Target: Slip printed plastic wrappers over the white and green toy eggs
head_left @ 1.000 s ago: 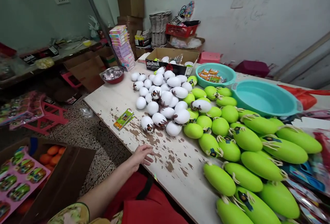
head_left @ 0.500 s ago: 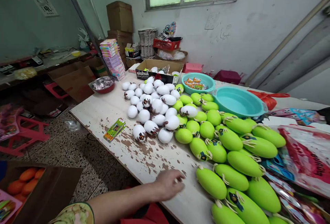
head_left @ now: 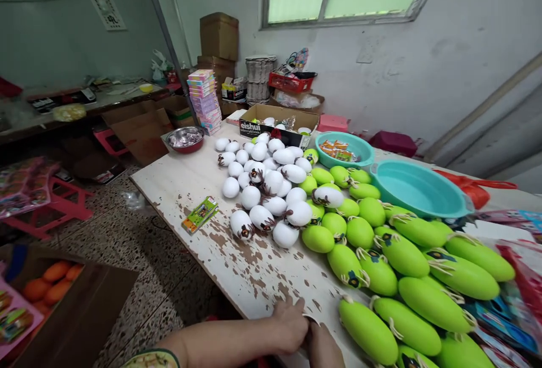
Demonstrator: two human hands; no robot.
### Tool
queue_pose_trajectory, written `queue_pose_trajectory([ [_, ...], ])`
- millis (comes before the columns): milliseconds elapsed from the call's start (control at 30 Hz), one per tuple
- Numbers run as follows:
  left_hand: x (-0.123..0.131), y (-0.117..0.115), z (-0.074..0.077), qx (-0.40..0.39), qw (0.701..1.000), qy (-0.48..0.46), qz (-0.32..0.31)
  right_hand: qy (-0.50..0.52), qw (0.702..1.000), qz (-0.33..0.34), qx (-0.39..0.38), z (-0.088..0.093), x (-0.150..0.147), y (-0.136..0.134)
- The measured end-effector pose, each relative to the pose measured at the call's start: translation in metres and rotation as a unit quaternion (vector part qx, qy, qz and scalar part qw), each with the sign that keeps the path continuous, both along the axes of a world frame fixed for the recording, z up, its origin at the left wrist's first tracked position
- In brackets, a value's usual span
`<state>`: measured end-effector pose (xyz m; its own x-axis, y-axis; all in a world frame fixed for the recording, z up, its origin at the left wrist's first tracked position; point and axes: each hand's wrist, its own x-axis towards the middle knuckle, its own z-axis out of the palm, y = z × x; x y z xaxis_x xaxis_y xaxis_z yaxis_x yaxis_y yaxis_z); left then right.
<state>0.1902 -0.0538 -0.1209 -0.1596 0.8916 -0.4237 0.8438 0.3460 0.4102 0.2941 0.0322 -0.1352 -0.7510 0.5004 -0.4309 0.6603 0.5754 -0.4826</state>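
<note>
At the table's near edge, my left hand is closed, fingers bent. My right hand meets it from the right, also closed and partly cut off by the bottom of the picture. A thin white sliver shows between the hands; its kind cannot be made out. Just right of them lie large lime-green egg-shaped pieces, several with cream cords and dark flower shapes. Beyond the hands sits a group of white egg-shaped pieces, some with brown cords. A small green and orange packet lies to their left.
Two turquoise basins stand at the back right, one holding orange packets. A printed carton, a metal bowl and stacked small boxes line the far side. On the floor, a carton holds orange pieces.
My right hand has come into view and met my left hand, which has moved slightly right and down. The view has shifted, so the table's things appear further right.
</note>
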Motion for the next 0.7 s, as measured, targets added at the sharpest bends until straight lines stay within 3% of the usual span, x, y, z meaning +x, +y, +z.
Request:
queue_pose_trajectory([
  [233,-0.018,-0.003,-0.010,0.035,0.999,-0.013,-0.020,-0.098,0.993,0.056,0.018,0.003,-0.018,-0.008],
  [433,-0.012,-0.004,-0.010,0.049,0.998,-0.031,0.019,-0.126,0.988,0.085,0.038,0.025,-0.021,-0.008],
  [533,0.010,0.006,0.001,0.084,0.995,-0.053,0.002,-0.115,0.992,0.014,0.044,0.041,0.004,-0.008],
  [633,0.032,0.024,0.015,0.157,0.983,-0.094,-0.031,-0.125,0.984,-0.110,0.065,0.049,0.054,0.012],
  [700,0.035,0.035,0.020,0.284,0.947,-0.148,0.028,-0.144,0.966,-0.195,0.091,0.055,0.104,0.038],
])
